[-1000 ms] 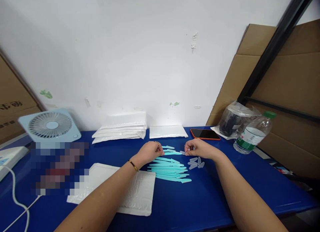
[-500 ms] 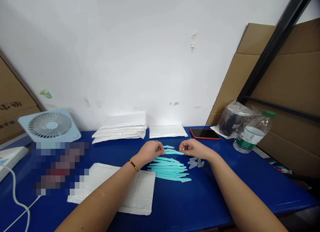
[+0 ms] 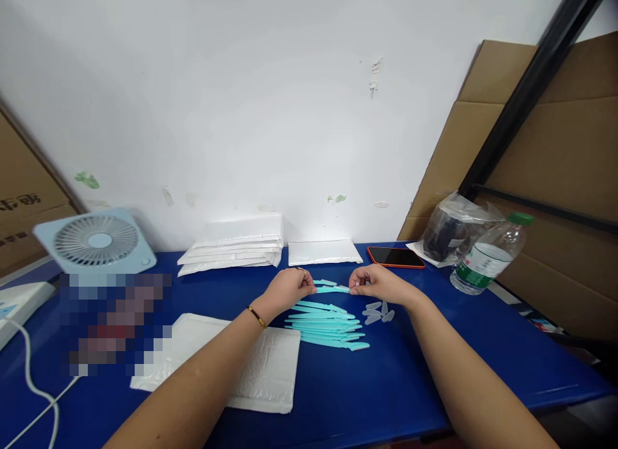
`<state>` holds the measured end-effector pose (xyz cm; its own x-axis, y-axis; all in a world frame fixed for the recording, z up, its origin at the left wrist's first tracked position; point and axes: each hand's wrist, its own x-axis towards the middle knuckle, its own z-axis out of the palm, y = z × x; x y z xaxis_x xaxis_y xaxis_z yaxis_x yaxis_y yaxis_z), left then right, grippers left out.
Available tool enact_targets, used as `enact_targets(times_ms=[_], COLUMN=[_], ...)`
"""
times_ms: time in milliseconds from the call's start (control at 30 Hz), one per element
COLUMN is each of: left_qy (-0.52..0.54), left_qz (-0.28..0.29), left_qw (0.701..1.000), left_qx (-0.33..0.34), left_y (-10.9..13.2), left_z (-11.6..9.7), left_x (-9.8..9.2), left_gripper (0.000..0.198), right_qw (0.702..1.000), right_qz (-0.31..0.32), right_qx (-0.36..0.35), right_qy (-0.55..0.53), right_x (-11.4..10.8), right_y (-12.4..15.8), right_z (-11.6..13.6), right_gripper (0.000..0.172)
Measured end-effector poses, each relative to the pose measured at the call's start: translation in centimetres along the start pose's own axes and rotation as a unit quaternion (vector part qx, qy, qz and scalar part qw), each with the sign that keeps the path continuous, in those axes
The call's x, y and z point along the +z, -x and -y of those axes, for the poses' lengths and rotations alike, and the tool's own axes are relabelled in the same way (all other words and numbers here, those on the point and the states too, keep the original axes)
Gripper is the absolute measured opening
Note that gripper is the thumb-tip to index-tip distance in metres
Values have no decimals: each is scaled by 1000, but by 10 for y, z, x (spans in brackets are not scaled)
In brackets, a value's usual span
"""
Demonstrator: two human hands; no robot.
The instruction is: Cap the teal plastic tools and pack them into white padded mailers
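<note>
A turquoise eyebrow razor [image 3: 333, 290] is stretched between my two hands, just above the blue table. My left hand [image 3: 288, 289] is closed in a pinch on its handle end. At the other end, the fingers of my right hand [image 3: 379, 285] are pinched on the tip; whether a clear cap sits between them is hard to see. Another turquoise razor [image 3: 325, 282] lies just behind. Nearer to me, several more eyebrow razors [image 3: 333, 326] lie side by side in a loose row. Several small translucent blade caps [image 3: 373, 312] are scattered below my right hand.
A white padded envelope [image 3: 270, 372] lies under my left forearm. Along the wall are a stack of white envelopes [image 3: 232, 246], a single envelope [image 3: 324, 252] and a phone [image 3: 396, 257]. A water bottle [image 3: 490, 259] stands right, a blue fan [image 3: 99, 243] left, on the blue table [image 3: 376, 397].
Both hands have moved slightly away from me with the razor between them. My right hand's fingers have curled in more at the razor's tip. The row of razors and the caps stay put.
</note>
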<state>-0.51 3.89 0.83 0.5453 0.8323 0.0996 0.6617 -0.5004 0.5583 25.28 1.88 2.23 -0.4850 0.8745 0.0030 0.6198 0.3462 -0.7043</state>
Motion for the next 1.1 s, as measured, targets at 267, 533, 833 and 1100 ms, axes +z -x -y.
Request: enact_targets(times_ms=[267, 533, 833, 1100], left_qy=[-78, -89, -50, -42], left_qz=[-60, 81, 21, -7], left_qw=[995, 991, 998, 999], left_qx=[-7, 58, 13, 10], left_y=[1, 5, 4, 2], left_z=[0, -8, -8, -8], left_x=[-2, -8, -9, -9], left_gripper=[19, 15, 21, 20], right_qw=[992, 959, 992, 999], right_qz=[-76, -12, -43, -17], right_qx=[23, 144, 35, 0], right_qy=[102, 243, 112, -42], right_x=[-7, -25, -11, -3], right_y=[1, 15, 9, 8], right_z=[-7, -19, -11, 3], right_gripper=[16, 13, 10, 18])
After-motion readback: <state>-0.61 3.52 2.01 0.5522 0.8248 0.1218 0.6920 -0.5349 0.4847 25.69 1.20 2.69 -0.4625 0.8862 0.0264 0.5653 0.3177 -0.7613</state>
